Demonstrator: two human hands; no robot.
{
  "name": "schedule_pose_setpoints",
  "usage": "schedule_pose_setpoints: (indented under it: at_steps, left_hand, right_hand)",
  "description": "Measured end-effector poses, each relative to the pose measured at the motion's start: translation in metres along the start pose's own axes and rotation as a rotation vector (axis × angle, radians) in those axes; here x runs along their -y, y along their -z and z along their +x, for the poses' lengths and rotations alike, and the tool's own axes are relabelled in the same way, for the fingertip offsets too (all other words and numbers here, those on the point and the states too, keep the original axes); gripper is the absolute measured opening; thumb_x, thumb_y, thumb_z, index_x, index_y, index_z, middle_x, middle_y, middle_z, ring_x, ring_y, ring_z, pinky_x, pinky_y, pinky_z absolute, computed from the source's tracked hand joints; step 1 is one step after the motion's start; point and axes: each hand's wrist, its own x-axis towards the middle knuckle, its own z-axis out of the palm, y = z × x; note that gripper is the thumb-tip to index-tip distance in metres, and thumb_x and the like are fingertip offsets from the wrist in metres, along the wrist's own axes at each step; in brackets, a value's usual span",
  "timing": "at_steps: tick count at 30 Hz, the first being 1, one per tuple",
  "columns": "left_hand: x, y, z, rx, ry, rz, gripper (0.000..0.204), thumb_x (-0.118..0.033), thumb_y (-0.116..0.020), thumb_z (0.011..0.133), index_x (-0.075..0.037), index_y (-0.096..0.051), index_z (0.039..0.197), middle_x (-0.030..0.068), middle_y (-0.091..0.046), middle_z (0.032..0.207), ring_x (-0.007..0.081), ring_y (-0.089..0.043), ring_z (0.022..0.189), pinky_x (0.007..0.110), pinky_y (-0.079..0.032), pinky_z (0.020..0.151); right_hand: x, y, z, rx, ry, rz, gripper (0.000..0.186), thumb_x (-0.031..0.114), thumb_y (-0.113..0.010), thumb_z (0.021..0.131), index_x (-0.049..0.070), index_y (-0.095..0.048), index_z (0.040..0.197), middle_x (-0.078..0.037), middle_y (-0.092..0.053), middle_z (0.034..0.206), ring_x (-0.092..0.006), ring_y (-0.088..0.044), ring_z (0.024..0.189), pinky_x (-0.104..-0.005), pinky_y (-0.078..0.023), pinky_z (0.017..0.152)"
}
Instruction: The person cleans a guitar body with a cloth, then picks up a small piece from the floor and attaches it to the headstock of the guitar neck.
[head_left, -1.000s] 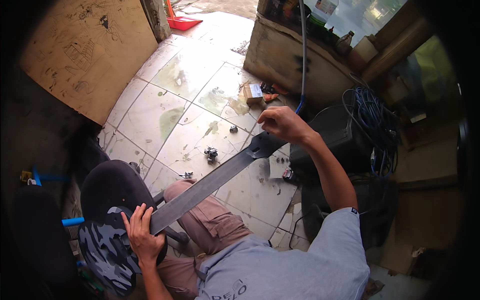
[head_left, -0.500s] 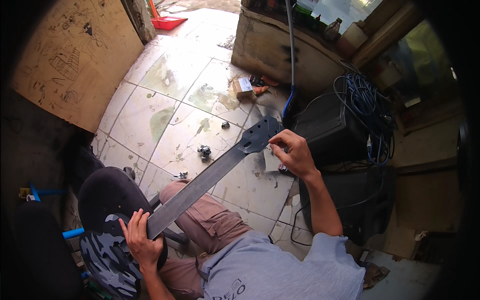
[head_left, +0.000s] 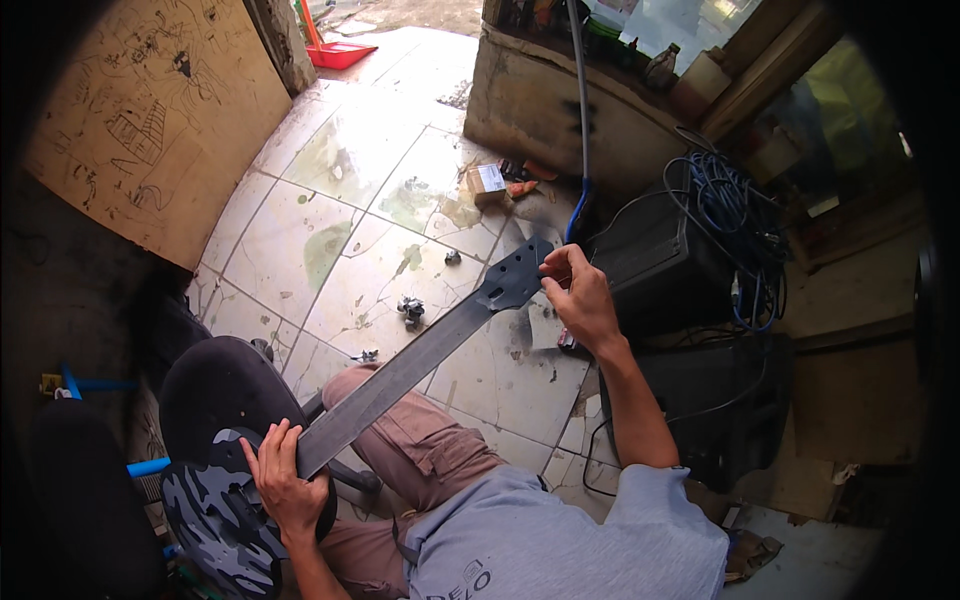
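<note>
An electric guitar [head_left: 400, 380] with a grey neck lies slantwise across my lap, its camouflage-patterned body [head_left: 215, 520] at lower left. Its dark headstock [head_left: 515, 278], pierced by several holes, points up and away to the right. My left hand [head_left: 287, 480] holds the guitar where neck meets body, with the fingers over the neck's edge. At the headstock's right edge is my right hand [head_left: 583, 300], thumb and forefinger bent toward each other in a pinch. Whatever sits between those fingertips is too small to make out. No strings show on the neck.
Small dark metallic parts [head_left: 410, 310] lie on the stained tile floor [head_left: 290, 225]. A black padded seat [head_left: 225, 385] stands at left. On the right are black cases [head_left: 660, 255] with coiled blue cable [head_left: 728, 200]. A small carton [head_left: 488, 182] lies near the wall, a red dustpan [head_left: 342, 54] beyond.
The view has shifted slightly. My right hand has moved a little along the headstock's edge, its fingers slightly repositioned. The left hand keeps its place on the guitar.
</note>
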Motion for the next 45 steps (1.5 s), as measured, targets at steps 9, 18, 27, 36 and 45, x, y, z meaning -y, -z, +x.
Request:
schedule_pose_setpoints:
  at_steps: [9, 18, 27, 36, 45]
  left_hand:
    - [-0.001, 0.0, 0.0, -0.017, -0.003, -0.005, 0.057, -0.01, -0.071, 0.065, -0.005, -0.067, 0.121, 0.0132, -0.067, 0.131, 0.035, -0.06, 0.128, 0.061, -0.02, 0.127]
    - [0.0, -0.002, -0.002, -0.019, -0.004, 0.006, 0.058, -0.011, -0.072, 0.066, -0.004, -0.065, 0.124, 0.0132, -0.068, 0.129, 0.0353, -0.06, 0.128, 0.061, -0.02, 0.126]
    - [-0.001, -0.007, -0.008, -0.033, -0.027, 0.029, 0.058, -0.008, -0.073, 0.069, -0.002, -0.064, 0.126, 0.0129, -0.069, 0.126, 0.0357, -0.06, 0.129, 0.062, -0.021, 0.126]
    - [0.003, -0.006, -0.008, -0.038, -0.031, 0.016, 0.058, -0.01, -0.074, 0.069, -0.003, -0.064, 0.126, 0.0132, -0.069, 0.126, 0.0354, -0.061, 0.128, 0.064, -0.019, 0.126]
    - [0.002, -0.006, -0.008, -0.047, -0.031, 0.003, 0.057, -0.009, -0.073, 0.069, -0.003, -0.064, 0.125, 0.0137, -0.068, 0.127, 0.0355, -0.061, 0.128, 0.064, -0.018, 0.126]
  right_hand:
    - [-0.004, -0.001, 0.011, 0.112, -0.027, 0.032, 0.027, -0.004, -0.064, 0.086, -0.002, -0.06, 0.113, -0.015, -0.072, 0.102, -0.0198, -0.07, 0.086, -0.0336, -0.056, 0.079]
    - [-0.005, 0.002, 0.02, 0.185, 0.011, -0.005, 0.017, -0.001, -0.066, 0.086, -0.004, -0.066, 0.103, -0.015, -0.073, 0.092, -0.0214, -0.072, 0.086, -0.034, -0.056, 0.08]
    - [-0.029, -0.007, 0.021, 0.203, -0.08, 0.037, 0.015, -0.004, -0.067, 0.087, -0.003, -0.069, 0.102, -0.011, -0.074, 0.09, -0.0174, -0.072, 0.086, -0.0318, -0.056, 0.081]
    - [-0.028, 0.006, 0.025, 0.145, 0.017, 0.082, 0.016, -0.003, -0.068, 0.086, 0.0, -0.062, 0.101, -0.006, -0.068, 0.094, -0.0112, -0.068, 0.088, -0.0293, -0.057, 0.078]
    - [-0.002, 0.009, 0.038, 0.334, 0.188, -0.26, 0.018, 0.0, -0.067, 0.081, -0.002, -0.06, 0.097, -0.02, -0.069, 0.087, -0.0333, -0.071, 0.082, -0.0413, -0.055, 0.077]
